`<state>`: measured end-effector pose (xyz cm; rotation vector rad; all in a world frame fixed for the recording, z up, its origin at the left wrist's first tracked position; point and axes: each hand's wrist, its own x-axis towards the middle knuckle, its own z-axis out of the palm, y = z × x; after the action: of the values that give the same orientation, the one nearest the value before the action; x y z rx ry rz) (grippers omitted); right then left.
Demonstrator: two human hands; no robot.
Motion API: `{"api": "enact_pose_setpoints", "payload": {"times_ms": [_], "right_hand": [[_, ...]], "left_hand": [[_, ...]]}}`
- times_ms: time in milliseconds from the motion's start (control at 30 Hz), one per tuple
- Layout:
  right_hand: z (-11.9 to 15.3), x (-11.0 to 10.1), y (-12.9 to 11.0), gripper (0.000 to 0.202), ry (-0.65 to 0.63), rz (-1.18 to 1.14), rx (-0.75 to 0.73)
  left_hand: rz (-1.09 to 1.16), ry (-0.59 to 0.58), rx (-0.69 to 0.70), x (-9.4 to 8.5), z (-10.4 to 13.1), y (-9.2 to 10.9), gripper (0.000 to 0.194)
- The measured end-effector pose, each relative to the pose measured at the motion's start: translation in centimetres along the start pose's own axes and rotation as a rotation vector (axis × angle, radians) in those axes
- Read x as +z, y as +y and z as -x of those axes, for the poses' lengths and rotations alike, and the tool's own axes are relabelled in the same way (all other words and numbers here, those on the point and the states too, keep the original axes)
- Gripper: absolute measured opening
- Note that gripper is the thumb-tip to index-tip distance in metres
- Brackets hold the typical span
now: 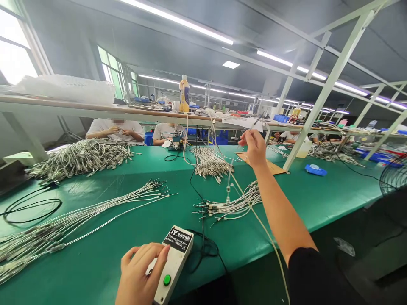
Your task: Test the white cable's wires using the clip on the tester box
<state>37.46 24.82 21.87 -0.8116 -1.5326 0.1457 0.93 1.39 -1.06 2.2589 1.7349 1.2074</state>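
Observation:
My left hand (143, 271) is at the bottom, beside and partly over a beige box (178, 264) with a black label and a green button. Its thumb and fingertips come close together, and I cannot make out anything between them. My right hand (253, 146) is raised over the bench with bent fingers. A thin dark tip shows at its fingers, and a pale cable with a clear connector (228, 195) hangs just below. Under that lies a bundle of white cables (237, 207) with dark ends. Longer white cables (95, 209) stretch across the left side of the green bench.
A large cable heap (85, 156) sits at the back left, a smaller pile (211, 163) at the back middle. A blue object (315, 170) lies right. A shelf (133, 113) with a bottle (184, 94) crosses above. People sit beyond. A slanted white post (324, 101) stands right.

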Motion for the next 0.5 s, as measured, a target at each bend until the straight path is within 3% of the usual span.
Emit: {"api": "enact_pose_setpoints", "payload": {"times_ms": [100,167,267,367,433,500], "right_hand": [[-1.8,1.1,-2.3,0.038,-0.147,-0.098,-0.003],[-2.4,2.3,-4.3,0.04,-0.243,-0.157,-0.003],[-2.5,4.3,-9.2,0.04,-0.39,-0.283,-0.037],[-1.3,5.4,-16.0,0.04,-0.524,-0.523,-0.128],[0.3,4.6,-19.9,0.04,-0.47,-0.582,-0.173],[2.3,2.8,-21.8,0.044,-0.372,-0.601,-0.157]], "left_hand": [[0.067,-0.05,0.057,0.6,-1.9,2.0,0.02],[0.052,-0.027,0.079,1.2,-3.7,3.1,0.03],[0.018,0.097,0.074,1.8,-7.8,4.8,0.061],[0.101,0.28,0.05,1.0,-12.2,6.3,0.08],[0.269,0.275,0.05,-0.6,-13.3,6.6,0.067],[0.404,0.144,0.002,-2.8,-11.9,6.3,0.038]]}}
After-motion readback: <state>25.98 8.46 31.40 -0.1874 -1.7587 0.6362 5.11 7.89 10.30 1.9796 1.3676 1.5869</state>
